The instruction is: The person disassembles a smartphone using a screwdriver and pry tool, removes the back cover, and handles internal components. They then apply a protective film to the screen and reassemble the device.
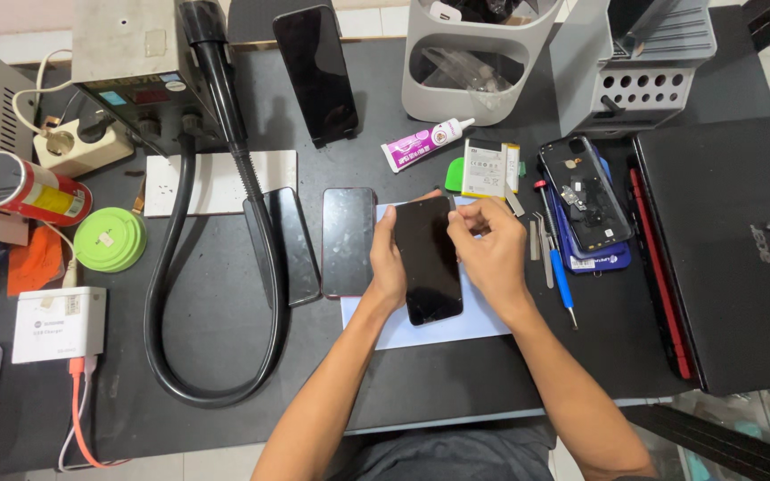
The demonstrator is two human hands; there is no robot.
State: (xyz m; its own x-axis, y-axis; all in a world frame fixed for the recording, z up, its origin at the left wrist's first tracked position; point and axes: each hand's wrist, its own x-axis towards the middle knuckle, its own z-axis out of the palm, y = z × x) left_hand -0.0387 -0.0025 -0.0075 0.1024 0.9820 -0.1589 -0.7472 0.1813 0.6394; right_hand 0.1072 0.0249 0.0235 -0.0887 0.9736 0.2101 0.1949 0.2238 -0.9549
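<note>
A black smartphone (428, 263) with a dark screen lies face up on a pale blue sheet (474, 322) in the middle of the dark bench. My left hand (386, 260) grips its left edge, thumb on the glass. My right hand (490, 246) holds its upper right edge, fingers pinched at the top corner. Just left of my left hand lies a second dark phone (348, 240), face up and untouched.
A black hose (174, 267) loops at left beside another dark screen (294, 245). Behind are a glue tube (425, 143), a battery (485, 167), an opened phone (585, 194) and tweezers (546, 245). A closed black laptop (733, 249) fills the right; a green lid (110, 239) sits left.
</note>
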